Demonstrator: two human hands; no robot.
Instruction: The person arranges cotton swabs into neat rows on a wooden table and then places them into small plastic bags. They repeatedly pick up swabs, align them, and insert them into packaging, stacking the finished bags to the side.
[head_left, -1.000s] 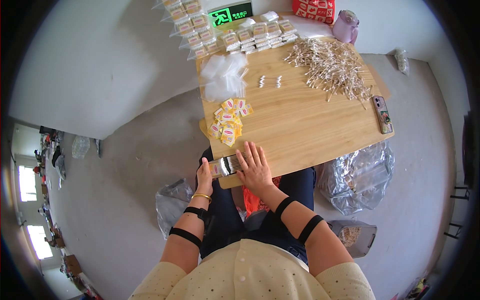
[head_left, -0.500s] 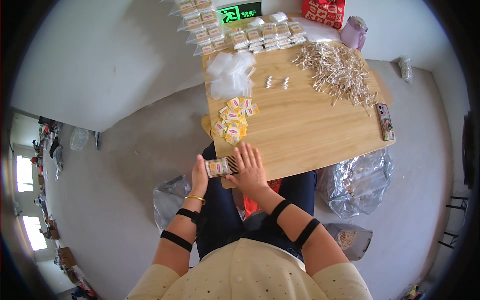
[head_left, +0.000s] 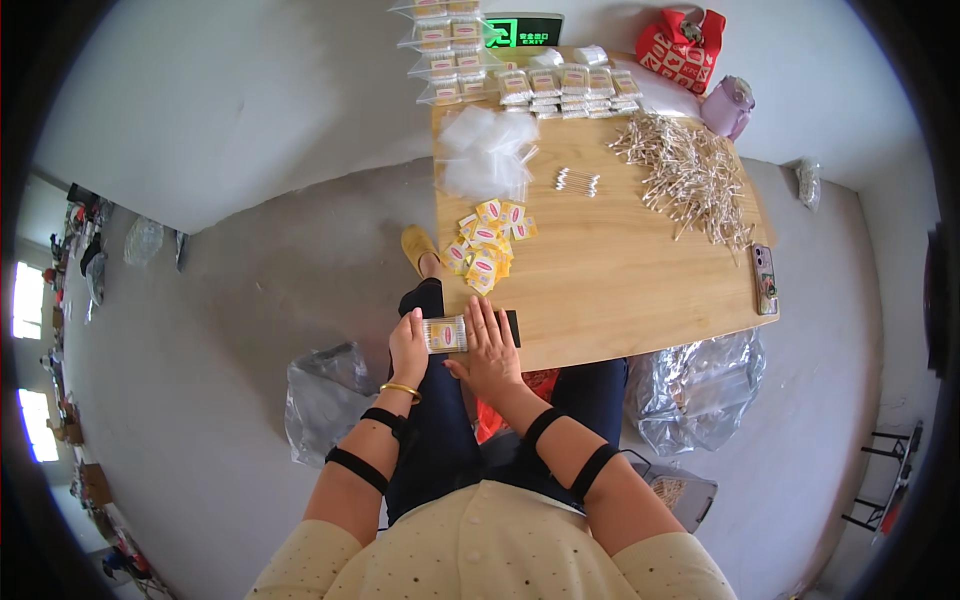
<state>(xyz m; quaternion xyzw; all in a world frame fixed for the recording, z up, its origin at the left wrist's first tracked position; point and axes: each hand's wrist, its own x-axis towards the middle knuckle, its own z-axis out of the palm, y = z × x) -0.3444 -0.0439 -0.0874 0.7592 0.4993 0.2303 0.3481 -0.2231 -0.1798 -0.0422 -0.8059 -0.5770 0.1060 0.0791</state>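
At the table's near left corner, my left hand [head_left: 408, 348] grips the left end of a pack of cotton swabs [head_left: 445, 334], with a yellow and white card showing over the swabs. My right hand [head_left: 489, 343] lies flat across the pack's right end, fingers stretched forward and close together, covering that end. A dark flat piece [head_left: 514, 327] sticks out beyond the right hand; its kind I cannot make out. Just ahead of the hands are loose yellow and white cards [head_left: 486, 240]. Behind these lie clear plastic bags [head_left: 485, 160].
A small row of cotton swabs [head_left: 577, 182] lies mid-table [head_left: 620, 280], left of a big loose heap of swabs [head_left: 690, 180]. Filled packs [head_left: 573, 85] are stacked at the back. A phone [head_left: 765, 278] rests at the right edge, a purple jug [head_left: 727, 107] and red bag [head_left: 682, 50] behind.
The view has shifted a little. My right hand now covers the pack's right end, where bare brown swab sticks showed before, and a dark piece shows beyond it. My left hand keeps its grip.
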